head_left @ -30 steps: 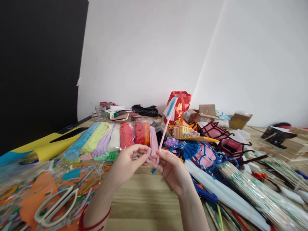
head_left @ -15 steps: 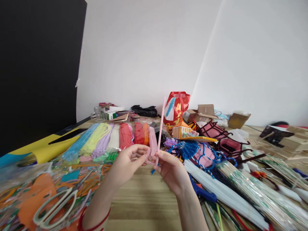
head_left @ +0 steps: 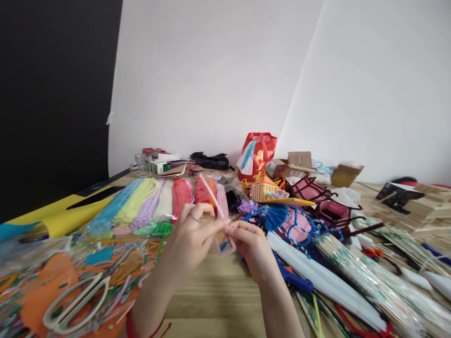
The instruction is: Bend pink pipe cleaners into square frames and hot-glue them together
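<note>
Over the middle of the wooden table, a pink pipe cleaner (head_left: 210,191) is bent into a small angular loop at its lower part, and its straight end sticks up and to the left. My left hand (head_left: 188,241) pinches it at the loop's top with thumb and forefinger. Meeting it from the other side, my right hand (head_left: 251,246) grips the same spot between its fingertips. The exact crossing is partly hidden by the fingers. Behind the hands lie bundles of pipe cleaners, among them a pink bundle (head_left: 221,199) and a red bundle (head_left: 182,195).
White-handled scissors (head_left: 75,305) lie on scraps at left. On the right are a blue-handled tool (head_left: 296,280), white pipe cleaners (head_left: 327,279) and packs of wooden sticks (head_left: 362,272). A red bag (head_left: 259,155) and a small striped house model (head_left: 264,190) stand behind.
The pipe cleaner's free end has swung from upright to leaning left, and its bent loop now shows below my fingers. My left hand has turned, bringing its fingertips against my right hand's.
</note>
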Available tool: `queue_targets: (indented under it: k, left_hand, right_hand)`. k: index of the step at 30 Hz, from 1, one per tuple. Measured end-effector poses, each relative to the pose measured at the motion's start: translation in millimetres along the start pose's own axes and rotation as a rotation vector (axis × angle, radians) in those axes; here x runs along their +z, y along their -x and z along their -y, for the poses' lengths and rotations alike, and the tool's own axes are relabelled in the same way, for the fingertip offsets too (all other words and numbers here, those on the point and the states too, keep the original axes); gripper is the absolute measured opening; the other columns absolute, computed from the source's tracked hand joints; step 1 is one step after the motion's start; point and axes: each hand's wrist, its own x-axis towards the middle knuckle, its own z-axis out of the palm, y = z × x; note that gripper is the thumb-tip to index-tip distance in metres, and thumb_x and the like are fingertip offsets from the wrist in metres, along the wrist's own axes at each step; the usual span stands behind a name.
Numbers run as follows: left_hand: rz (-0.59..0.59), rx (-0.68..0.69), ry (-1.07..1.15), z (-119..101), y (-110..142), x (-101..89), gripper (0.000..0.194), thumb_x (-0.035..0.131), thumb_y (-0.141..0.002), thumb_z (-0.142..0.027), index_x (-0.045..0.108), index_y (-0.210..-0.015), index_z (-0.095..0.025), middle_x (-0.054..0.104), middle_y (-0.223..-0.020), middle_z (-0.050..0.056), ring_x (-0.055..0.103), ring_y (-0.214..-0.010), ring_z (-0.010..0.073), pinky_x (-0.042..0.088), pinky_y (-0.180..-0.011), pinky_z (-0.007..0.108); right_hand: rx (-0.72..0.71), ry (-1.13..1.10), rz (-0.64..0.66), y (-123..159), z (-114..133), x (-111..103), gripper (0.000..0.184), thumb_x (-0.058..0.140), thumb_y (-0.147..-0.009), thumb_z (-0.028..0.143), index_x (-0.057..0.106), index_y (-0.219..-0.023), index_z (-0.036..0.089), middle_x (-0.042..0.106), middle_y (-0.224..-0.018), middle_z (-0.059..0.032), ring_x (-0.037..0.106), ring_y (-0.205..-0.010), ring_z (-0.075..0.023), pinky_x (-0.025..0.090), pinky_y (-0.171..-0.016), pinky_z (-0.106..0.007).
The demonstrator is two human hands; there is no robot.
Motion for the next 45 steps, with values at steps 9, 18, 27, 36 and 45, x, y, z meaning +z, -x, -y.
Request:
queue_targets:
  k: [9, 18, 27, 36, 45]
  left_hand:
    - [-0.026, 0.098, -0.042, 1.4, -0.7, -4.8, 0.027, 0.055, -0.084, -0.011, 0.07, -0.096, -0.03, 0.058, -0.105, 0.005, 0.042, -0.098, 0.0232, 0.037, -0.087, 0.039]
    - [-0.076, 0.125, -0.06, -0.4, -2.1, -3.6, 0.016, 0.06, -0.083, -0.018, 0.07, -0.09, -0.03, 0.066, -0.102, 0.003, 0.047, -0.098, 0.0237, 0.033, -0.085, 0.042]
    - [-0.054, 0.112, -0.063, -4.2, -3.2, -1.9, 0.01, 0.058, -0.086, -0.022, 0.068, -0.084, -0.024, 0.068, -0.097, 0.001, 0.049, -0.097, 0.023, 0.031, -0.085, 0.041]
    - [0.023, 0.106, -0.018, 3.8, -3.8, -1.8, 0.012, 0.056, -0.087, -0.017, 0.065, -0.083, -0.023, 0.069, -0.083, -0.003, 0.056, -0.089, 0.0175, 0.027, -0.088, 0.041]
    - [0.042, 0.018, -0.071, 8.6, -1.2, 6.5, 0.012, 0.056, -0.086, -0.022, 0.066, -0.08, -0.021, 0.068, -0.079, -0.001, 0.059, -0.085, 0.018, 0.029, -0.089, 0.042]
  right_hand:
    - [0.099, -0.173, 0.096, 1.8, 2.4, 3.5, 0.01, 0.065, -0.061, 0.022, 0.061, -0.055, 0.015, 0.053, -0.053, 0.002, 0.043, -0.052, -0.0095, 0.031, -0.053, -0.022]
    - [0.178, -0.211, 0.084, -2.1, 0.3, 0.2, 0.009, 0.065, -0.058, 0.02, 0.059, -0.054, 0.014, 0.054, -0.053, 0.0011, 0.042, -0.051, -0.0086, 0.032, -0.053, -0.022]
    - [0.19, -0.228, 0.075, -2.5, -1.2, 0.3, 0.011, 0.066, -0.059, 0.022, 0.059, -0.055, 0.014, 0.052, -0.051, 0.0022, 0.041, -0.048, -0.0076, 0.031, -0.05, -0.021]
    - [0.043, 0.07, 0.084, -5.2, -2.9, -7.7, 0.02, 0.069, -0.068, 0.032, 0.065, -0.062, 0.014, 0.057, -0.055, 0.0008, 0.045, -0.051, -0.0083, 0.035, -0.049, -0.021]
    - [-0.52, 0.792, -0.115, -7.9, -10.0, -7.6, 0.013, 0.06, -0.078, 0.021, 0.073, -0.081, 0.019, 0.068, -0.078, -0.0052, 0.058, -0.07, -0.0175, 0.048, -0.065, -0.031]
